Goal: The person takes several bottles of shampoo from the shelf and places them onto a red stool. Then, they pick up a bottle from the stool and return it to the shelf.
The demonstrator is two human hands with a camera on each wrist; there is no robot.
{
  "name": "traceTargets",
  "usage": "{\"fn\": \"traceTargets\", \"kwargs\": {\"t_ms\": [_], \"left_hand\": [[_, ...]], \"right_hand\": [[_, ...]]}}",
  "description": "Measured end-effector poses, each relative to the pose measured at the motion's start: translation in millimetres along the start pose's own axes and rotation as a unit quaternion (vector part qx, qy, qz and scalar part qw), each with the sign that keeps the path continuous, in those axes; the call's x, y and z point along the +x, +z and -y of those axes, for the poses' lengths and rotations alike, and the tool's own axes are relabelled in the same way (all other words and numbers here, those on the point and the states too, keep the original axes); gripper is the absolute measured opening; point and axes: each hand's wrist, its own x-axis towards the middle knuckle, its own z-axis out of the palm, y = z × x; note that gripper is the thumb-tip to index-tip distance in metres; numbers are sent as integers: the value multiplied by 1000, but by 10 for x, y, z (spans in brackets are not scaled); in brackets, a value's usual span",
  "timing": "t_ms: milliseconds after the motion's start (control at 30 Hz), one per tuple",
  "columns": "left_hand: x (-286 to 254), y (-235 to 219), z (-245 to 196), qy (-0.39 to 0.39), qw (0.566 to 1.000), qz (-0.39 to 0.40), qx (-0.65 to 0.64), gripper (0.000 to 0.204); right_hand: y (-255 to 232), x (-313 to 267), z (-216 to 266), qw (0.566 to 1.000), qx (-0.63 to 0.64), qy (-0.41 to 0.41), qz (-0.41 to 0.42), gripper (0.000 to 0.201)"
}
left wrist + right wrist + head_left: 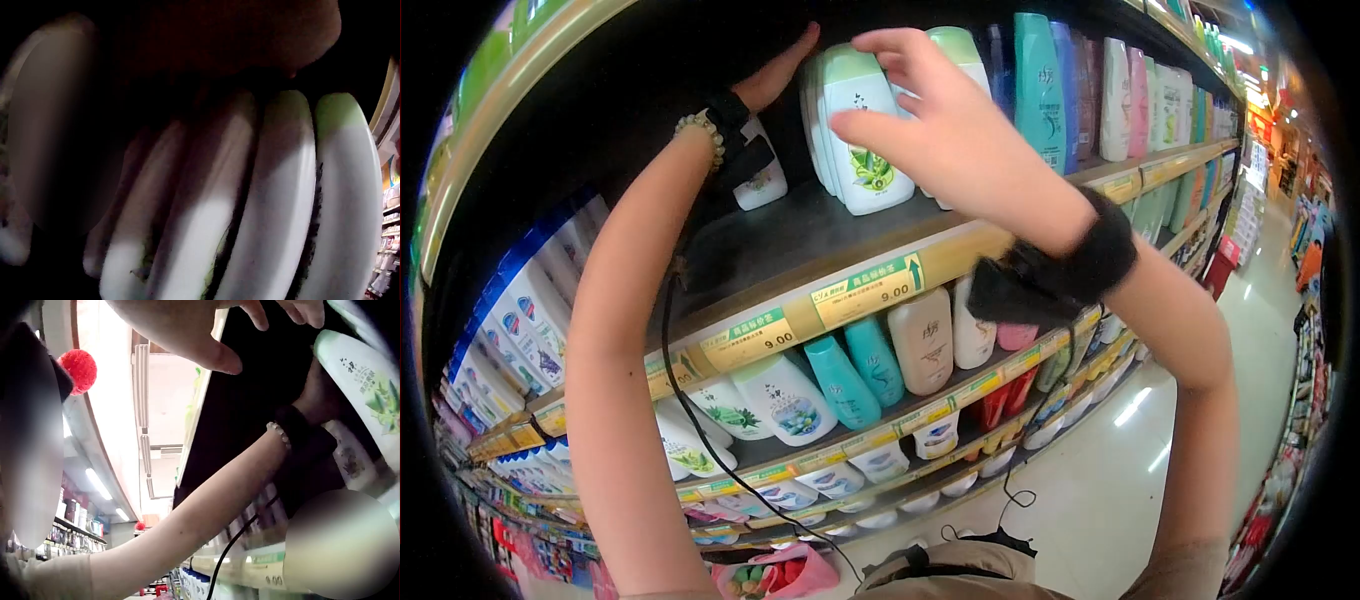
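Note:
A row of white bottles with green tops stands on the upper shelf. My left hand reaches along the row's left side, fingers extended toward the back; whether it touches a bottle is hard to tell. In the left wrist view this hand is dark above the row of bottles. My right hand is in front of the row, thumb and fingers apart and slightly bent, holding nothing. The right wrist view has its fingers left of the front bottle.
Another white bottle stands left of the row, by my left wrist. Teal and other coloured bottles are to the right. Yellow price strips line the shelf edge, with more bottles below. A black cable hangs across the lower shelves.

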Motion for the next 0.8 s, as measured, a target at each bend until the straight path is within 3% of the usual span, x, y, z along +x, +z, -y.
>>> {"fn": "traceTargets", "kwargs": {"t_ms": [67,133,267,433,500,533,633,667,800], "left_hand": [[-9,42,-45,65,995,-56,43,59],[21,65,-80,118,985,-105,74,50],[216,102,145,146,979,-50,132,44],[725,126,797,201,929,58,306,37],[820,165,999,215,909,57,352,35],[784,213,979,197,915,16,351,29],[458,132,452,99,971,34,216,30],[477,141,498,111,967,23,227,30],[715,254,836,162,949,-14,271,29]], "right_hand": [[93,219,49,991,-74,104,37,67],[274,413,-132,980,-190,65,-12,69],[442,610,-296,940,-340,27,-26,65],[524,742,-483,926,-368,70,46,53],[527,784,-587,916,-380,79,101,50],[523,768,-592,912,-395,60,95,44],[523,733,-628,928,-369,42,40,42],[498,738,-616,930,-354,66,69,46],[512,689,-605,941,-334,52,6,47]]}}
